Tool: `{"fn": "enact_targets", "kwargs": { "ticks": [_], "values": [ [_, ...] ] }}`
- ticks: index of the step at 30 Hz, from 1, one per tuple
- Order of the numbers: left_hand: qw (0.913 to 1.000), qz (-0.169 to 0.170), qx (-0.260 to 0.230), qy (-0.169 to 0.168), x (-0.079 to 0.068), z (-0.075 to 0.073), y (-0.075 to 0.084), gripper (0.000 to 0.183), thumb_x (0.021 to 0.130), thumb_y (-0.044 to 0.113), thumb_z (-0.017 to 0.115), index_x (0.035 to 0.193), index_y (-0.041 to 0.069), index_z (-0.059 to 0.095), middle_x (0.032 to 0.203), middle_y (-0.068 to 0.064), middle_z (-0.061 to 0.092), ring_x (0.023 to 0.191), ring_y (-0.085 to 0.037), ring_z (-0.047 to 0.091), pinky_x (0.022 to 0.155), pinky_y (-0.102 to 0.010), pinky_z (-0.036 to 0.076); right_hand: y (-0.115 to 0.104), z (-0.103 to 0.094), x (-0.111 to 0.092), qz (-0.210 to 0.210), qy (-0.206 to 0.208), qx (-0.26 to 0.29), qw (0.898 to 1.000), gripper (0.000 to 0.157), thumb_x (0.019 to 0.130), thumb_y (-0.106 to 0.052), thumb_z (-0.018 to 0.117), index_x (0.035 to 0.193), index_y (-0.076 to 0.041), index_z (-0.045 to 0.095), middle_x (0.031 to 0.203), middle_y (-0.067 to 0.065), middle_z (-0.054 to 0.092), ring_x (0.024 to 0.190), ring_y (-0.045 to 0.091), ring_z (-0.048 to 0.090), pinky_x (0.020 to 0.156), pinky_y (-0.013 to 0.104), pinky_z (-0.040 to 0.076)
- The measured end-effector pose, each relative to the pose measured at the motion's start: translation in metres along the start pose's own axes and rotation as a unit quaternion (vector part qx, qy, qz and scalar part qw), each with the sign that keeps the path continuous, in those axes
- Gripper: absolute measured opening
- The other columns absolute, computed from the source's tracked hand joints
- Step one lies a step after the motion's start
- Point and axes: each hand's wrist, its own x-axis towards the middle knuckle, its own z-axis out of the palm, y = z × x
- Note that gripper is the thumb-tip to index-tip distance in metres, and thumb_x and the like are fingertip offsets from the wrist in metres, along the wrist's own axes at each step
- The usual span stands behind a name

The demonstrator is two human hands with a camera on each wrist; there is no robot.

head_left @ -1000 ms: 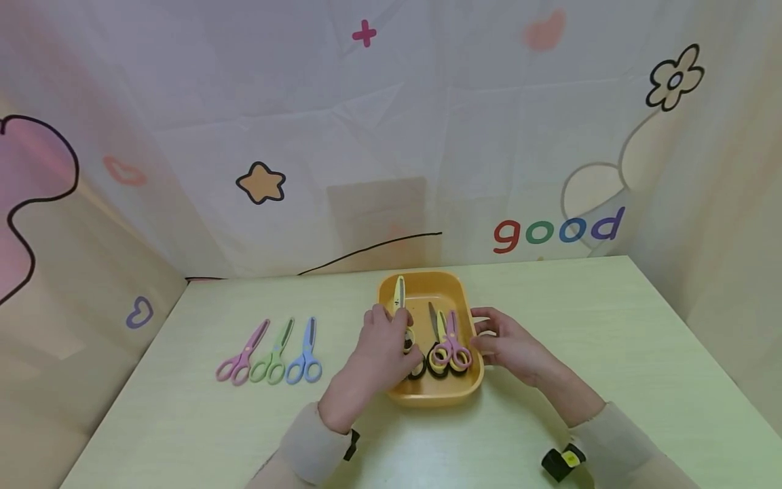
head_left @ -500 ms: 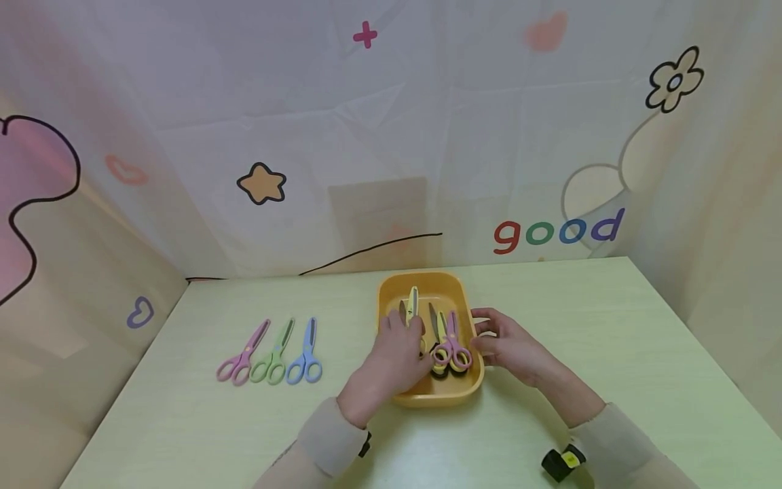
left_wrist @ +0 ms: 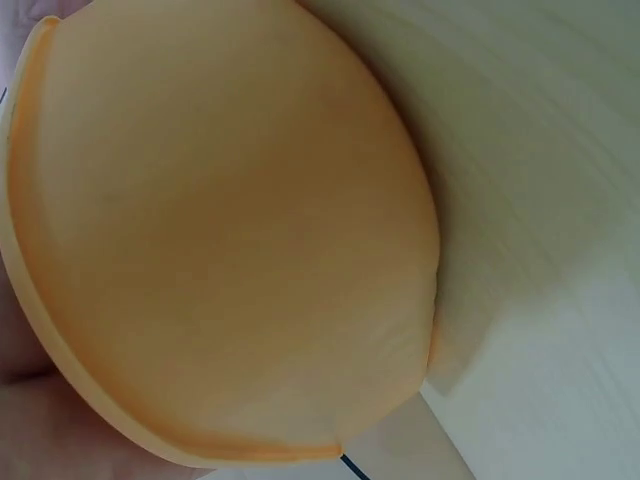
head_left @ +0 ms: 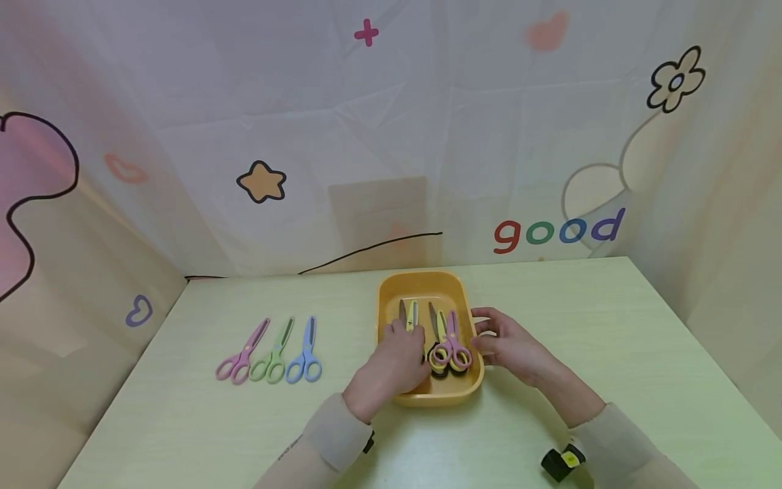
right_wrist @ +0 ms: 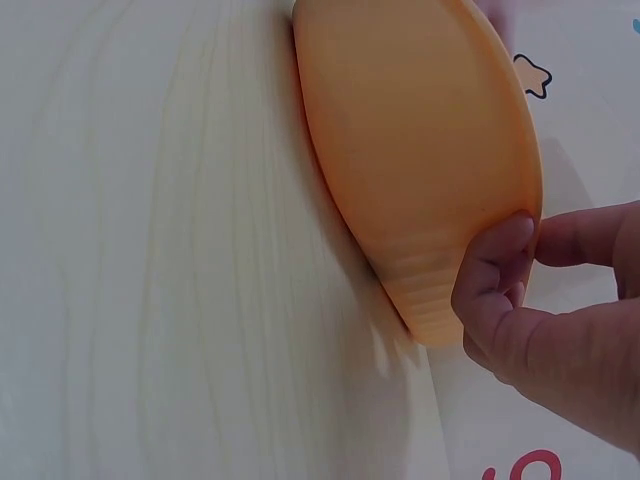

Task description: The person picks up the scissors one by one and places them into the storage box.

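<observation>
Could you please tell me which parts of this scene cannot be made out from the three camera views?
- Head view: the left hand covers the handles of the yellow scissors in the orange plastic tray, so its grip is unclear.
- Head view: black-handled scissors lie half hidden under the pink-and-yellow scissors.
- Left wrist view: the tray's outer wall fills the picture; its contents are hidden.
- Right wrist view: the right hand is cut off by the edge.

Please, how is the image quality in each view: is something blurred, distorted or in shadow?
Head view: soft even light, edges bent by the wide lens, scissors small. Left wrist view: orange tray fills the frame, blurred. Right wrist view: tray casts a soft shadow on the table; fingers fairly sharp.
</observation>
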Motion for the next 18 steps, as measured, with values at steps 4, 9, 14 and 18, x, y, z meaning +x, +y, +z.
{"fn": "enact_targets", "kwargs": {
  "ticks": [4,9,14,18],
  "values": [
    [0.9999,-0.004,0.008,-0.012,0.0015,-0.0007,0.0011,0.043,0.094,0.029,0.072,0.123,-0.002,0.06,0.11,-0.025,0.054,0.098,-0.031,0.05,0.076,-0.04,0.052,-0.0001,-0.0006,0.0,-0.002,-0.001,0.0,1.0,0.063,0.1,-0.002,0.057,0.155,0.002,0.026,0.136,0.027,0.043,0.109,0.031,0.057,0.086,0.037,0.058],
    [0.9995,-0.013,0.011,-0.026,0.0039,0.0007,0.0014,0.046,0.096,0.029,0.07,0.128,-0.001,0.059,0.116,-0.028,0.053,0.106,-0.035,0.051,0.079,-0.042,0.054,-0.0014,-0.0002,-0.0002,-0.004,-0.001,0.002,1.0,0.063,0.1,-0.002,0.057,0.155,0.002,0.027,0.135,0.026,0.043,0.107,0.031,0.058,0.086,0.036,0.058],
    [0.9992,-0.019,0.015,-0.032,0.0047,0.0002,0.0022,0.047,0.096,0.03,0.069,0.132,0.001,0.059,0.125,-0.031,0.053,0.113,-0.038,0.052,0.084,-0.044,0.055,-0.0017,-0.0005,0.0,-0.004,-0.001,0.002,1.0,0.062,0.1,-0.002,0.057,0.155,0.002,0.027,0.135,0.027,0.043,0.107,0.031,0.058,0.086,0.036,0.058],
    [0.9989,-0.019,0.023,-0.036,0.0042,-0.0002,0.003,0.047,0.097,0.03,0.068,0.134,0.003,0.059,0.128,-0.031,0.053,0.115,-0.038,0.053,0.086,-0.044,0.055,-0.0013,-0.0004,0.0002,0.0,0.003,0.0,1.0,0.061,0.1,-0.002,0.057,0.154,0.002,0.029,0.135,0.026,0.043,0.107,0.031,0.058,0.087,0.036,0.058]
  ]
}}
